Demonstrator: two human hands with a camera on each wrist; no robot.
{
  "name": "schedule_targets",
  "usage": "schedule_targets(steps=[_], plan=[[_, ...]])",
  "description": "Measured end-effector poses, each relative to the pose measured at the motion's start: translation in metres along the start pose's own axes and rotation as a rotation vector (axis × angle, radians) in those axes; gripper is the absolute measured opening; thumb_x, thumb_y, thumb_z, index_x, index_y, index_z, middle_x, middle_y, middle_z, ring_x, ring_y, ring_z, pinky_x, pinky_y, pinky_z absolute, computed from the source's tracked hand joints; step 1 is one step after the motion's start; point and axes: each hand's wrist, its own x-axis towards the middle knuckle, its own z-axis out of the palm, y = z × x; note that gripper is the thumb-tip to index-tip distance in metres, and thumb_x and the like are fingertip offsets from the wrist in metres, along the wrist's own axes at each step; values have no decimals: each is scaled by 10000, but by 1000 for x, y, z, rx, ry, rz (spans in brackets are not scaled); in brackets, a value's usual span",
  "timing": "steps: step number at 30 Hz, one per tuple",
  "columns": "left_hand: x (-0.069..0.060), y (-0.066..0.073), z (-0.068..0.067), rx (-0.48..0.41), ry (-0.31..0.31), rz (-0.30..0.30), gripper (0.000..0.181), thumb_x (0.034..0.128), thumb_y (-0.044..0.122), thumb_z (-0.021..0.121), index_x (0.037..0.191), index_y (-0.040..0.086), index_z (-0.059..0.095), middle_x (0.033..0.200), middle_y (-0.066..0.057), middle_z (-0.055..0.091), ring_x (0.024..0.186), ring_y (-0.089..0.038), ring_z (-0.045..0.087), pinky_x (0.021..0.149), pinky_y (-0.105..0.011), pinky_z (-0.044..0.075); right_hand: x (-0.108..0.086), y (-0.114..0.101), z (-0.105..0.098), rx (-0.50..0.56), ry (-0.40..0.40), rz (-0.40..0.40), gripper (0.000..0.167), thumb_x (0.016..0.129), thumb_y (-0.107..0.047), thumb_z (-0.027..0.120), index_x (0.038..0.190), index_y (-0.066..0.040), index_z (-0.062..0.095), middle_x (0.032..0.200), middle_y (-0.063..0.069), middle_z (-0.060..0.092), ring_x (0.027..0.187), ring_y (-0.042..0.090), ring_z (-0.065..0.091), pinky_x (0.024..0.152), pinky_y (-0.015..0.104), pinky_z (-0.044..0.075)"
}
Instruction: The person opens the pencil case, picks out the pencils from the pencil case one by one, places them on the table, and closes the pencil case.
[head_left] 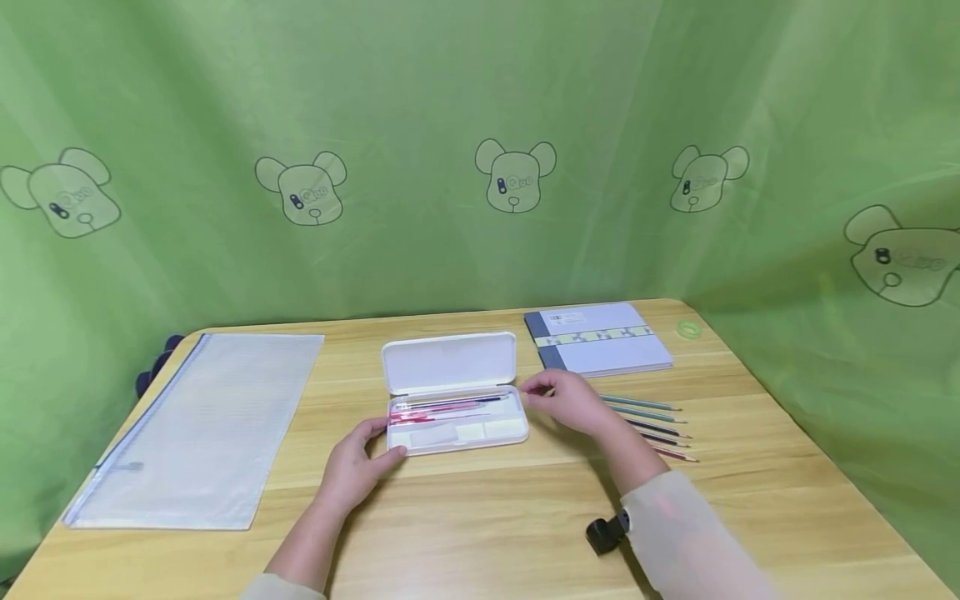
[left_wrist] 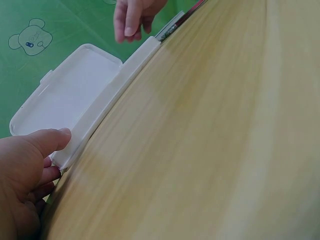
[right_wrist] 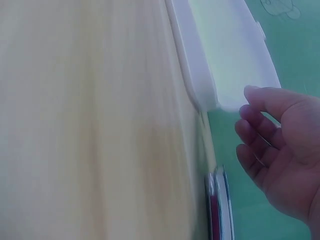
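An open white pencil case [head_left: 501,440] lies mid-table, its lid [head_left: 450,362] raised at the back. Inside are several pens and pencils [head_left: 442,408] and pale blocks [head_left: 435,434]. My left hand [head_left: 352,467] grips the case's left end; in the left wrist view the thumb of the left hand [left_wrist: 25,175] lies on the case's side wall [left_wrist: 112,92]. My right hand [head_left: 566,402] is at the case's right end with bent fingers, holding nothing visible. In the right wrist view the right hand [right_wrist: 290,145] is near the lid [right_wrist: 235,55]; contact cannot be told.
Several pencils [head_left: 645,415] lie fanned out right of the case. Behind them is a grey-white notebook [head_left: 615,354] with a patterned band, and a green ring [head_left: 688,330] near the right edge. A translucent zip bag [head_left: 210,433] covers the left side. Green curtain [head_left: 420,250] surrounds the table.
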Motion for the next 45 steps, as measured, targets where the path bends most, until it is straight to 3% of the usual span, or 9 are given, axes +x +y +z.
schedule_targets(steps=[13, 27, 36, 45], plan=[[0, 2, 0, -6, 2, 7, 555, 855, 237, 746, 1311, -17, 557, 1340, -194, 607, 1333, -378, 490, 1167, -512, 340, 25, -20, 25, -37, -58, 8, 201, 902, -111, 659, 1085, -63, 730, 1059, 79, 717, 1009, 207, 637, 938, 412, 534], [1, 3, -2, -4, 8, 11, 545, 854, 232, 746, 1309, -6, 563, 1337, -187, 611, 1335, -378, 488, 1166, -512, 342, 32, -33, 38, -290, -100, 53, 266, 902, -129, 642, 1153, -127, 730, 1185, 74, 713, 1162, 265, 630, 1037, 437, 490], [0, 3, -2, 5, 12, 20, 544, 852, 228, 746, 1304, -15, 565, 1329, -192, 616, 1322, -377, 501, 1158, -510, 354, 33, -40, 42, -341, -146, 60, 309, 922, -78, 585, 1209, -99, 698, 1249, 116, 675, 1224, 300, 590, 1067, 450, 467], [1, 1, 0, -22, 8, 1, 545, 848, 214, 752, 1309, -6, 561, 1340, -183, 608, 1333, -367, 493, 1168, -506, 344, 33, -42, 44, -329, -120, 99, 261, 931, -72, 616, 1171, -96, 717, 1226, 92, 693, 1240, 291, 585, 1096, 436, 447]])
